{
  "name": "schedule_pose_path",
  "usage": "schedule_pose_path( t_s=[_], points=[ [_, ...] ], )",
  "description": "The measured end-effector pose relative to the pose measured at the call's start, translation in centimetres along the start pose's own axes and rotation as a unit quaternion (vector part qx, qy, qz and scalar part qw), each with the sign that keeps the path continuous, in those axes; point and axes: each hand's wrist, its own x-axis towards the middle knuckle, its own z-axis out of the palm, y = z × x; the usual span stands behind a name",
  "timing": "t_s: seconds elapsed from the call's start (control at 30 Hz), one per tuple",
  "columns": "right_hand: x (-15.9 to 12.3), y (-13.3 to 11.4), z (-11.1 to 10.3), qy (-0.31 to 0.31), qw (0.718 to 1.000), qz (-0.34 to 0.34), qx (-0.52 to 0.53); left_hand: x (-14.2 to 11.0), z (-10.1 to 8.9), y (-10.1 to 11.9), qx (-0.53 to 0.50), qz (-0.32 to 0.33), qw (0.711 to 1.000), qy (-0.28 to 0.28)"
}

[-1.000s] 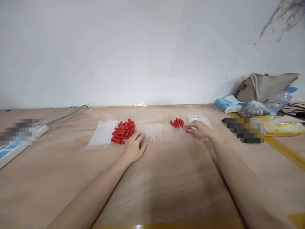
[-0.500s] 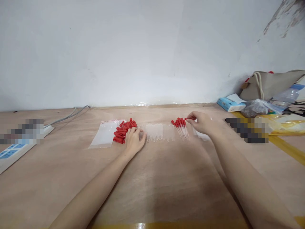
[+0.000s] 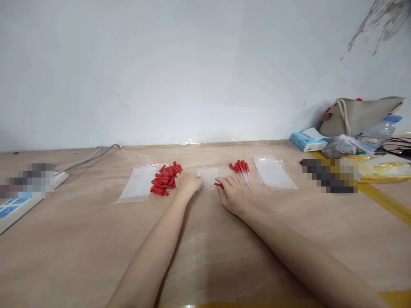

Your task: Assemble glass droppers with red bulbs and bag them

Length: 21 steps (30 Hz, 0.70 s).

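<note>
A row of thin clear tubes (image 3: 210,177) lies side by side in the middle of the table. My left hand (image 3: 189,182) rests at the row's left end with its fingers curled down; whatever is in them is hidden. To its left is a heap of red rubber bulbs (image 3: 163,182). Over the row's right end, my right hand (image 3: 234,194) pinches one red rubber bulb (image 3: 219,185) between thumb and fingers. Just beyond that hand lie several droppers (image 3: 246,175), clear tubes with red bulbs on their upper ends.
Clear zip bags lie on both sides, a left bag (image 3: 133,184) and right bags (image 3: 276,173). Farther right are a blue tissue box (image 3: 306,143), a grey bag (image 3: 369,115) and plastic packaging. A power strip (image 3: 35,199) sits at far left.
My right hand has come left and nearer from the capped droppers to the clear tubes, holding a red bulb. My left hand has shifted slightly right. The view has moved a little.
</note>
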Motion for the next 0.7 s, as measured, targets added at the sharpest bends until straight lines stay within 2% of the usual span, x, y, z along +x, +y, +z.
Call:
schedule_pose_path(
  t_s=[0.13, 0.2, 0.3, 0.4, 0.5, 0.7],
  points=[
    [0.0, 0.6, 0.5, 0.002, 0.998, 0.022, 0.059, -0.5, -1.4, -0.2, -0.014, 0.037, 0.999, 0.013],
    [-0.1, 0.8, 0.6, 0.004, 0.996, 0.04, 0.086, -1.4, -2.0, -0.8, -0.051, 0.114, 0.991, 0.039],
    [0.0, 0.8, 0.4, 0.009, 0.991, 0.046, 0.123, -3.2, -1.9, -2.4, -0.126, 0.276, 0.951, 0.065],
    [0.1, 0.6, 0.1, 0.01, 0.987, 0.033, 0.158, -5.0, -0.8, -4.1, -0.145, 0.36, 0.918, 0.083],
    [0.1, 0.5, 0.0, -0.007, 0.986, 0.021, 0.163, -5.8, 0.2, -4.9, -0.174, 0.387, 0.9, 0.095],
    [0.0, 0.3, -0.3, -0.054, 0.987, 0.005, 0.149, -5.8, 0.2, -4.5, -0.217, 0.378, 0.896, 0.084]
  ],
)
